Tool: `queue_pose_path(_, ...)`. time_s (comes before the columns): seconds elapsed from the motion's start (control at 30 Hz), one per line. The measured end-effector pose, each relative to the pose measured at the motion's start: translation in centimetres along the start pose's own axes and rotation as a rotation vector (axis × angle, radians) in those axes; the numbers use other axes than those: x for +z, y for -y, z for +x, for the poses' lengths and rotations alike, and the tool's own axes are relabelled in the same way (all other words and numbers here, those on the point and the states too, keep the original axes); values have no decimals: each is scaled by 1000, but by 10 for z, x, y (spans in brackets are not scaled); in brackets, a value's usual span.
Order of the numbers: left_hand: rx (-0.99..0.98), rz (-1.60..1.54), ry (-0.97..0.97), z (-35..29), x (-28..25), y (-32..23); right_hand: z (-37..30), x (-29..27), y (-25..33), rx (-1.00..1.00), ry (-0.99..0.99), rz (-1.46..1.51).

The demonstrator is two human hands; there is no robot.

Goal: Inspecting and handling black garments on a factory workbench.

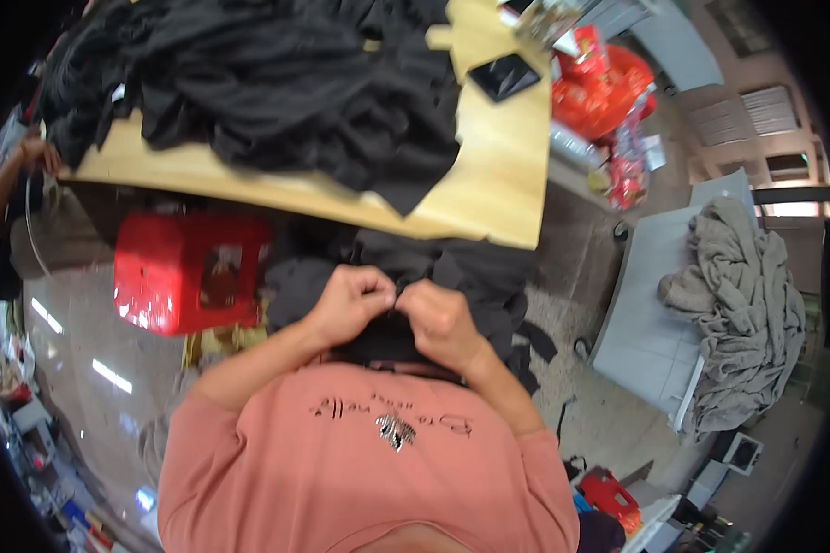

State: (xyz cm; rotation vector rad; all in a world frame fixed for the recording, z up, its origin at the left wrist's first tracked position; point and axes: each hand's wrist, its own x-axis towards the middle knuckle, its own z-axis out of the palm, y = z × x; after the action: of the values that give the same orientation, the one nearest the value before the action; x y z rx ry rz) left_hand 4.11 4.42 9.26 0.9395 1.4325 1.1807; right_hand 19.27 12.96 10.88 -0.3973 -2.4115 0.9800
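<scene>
My left hand (353,302) and my right hand (436,316) meet close together in front of my chest, fingers pinched and nearly touching. Between and beneath them lies dark cloth (378,346), which spreads across my lap below the table edge. Whatever the fingertips pinch is too small and too blurred to name, though it sits against the dark cloth. On the wooden table (503,198) just beyond, a big heap of black fabric (286,92) covers most of the top, one corner hanging toward the front edge.
A dark flat phone or tablet (504,77) lies at the table's right. Red plastic bags (609,88) are beside it. A red stool (171,274) stands left of my hands. To the right, grey cloth (738,313) is piled on a pale cart (641,323). Another person's hand (39,155) shows far left.
</scene>
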Motion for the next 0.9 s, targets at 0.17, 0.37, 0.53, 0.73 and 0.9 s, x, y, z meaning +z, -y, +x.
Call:
queue_pose_path(0.17,-84,-91,-13,-3,-4,1,5,7,1,131,-33,90)
queue_pose_path(0.37,-85,-96,-32,-6,-7,-5,15,2,-2,214,104,258)
queue_pose_path(0.53,58,159,-120,-9,-4,-1,16,3,-5,447,160,352)
queue_pose_path(0.73,142,215,-287,-8,5,10,18,17,-5,372,74,121)
queue_pose_path(0.9,358,317,-383,-13,9,13,16,17,-3,264,-2,20)
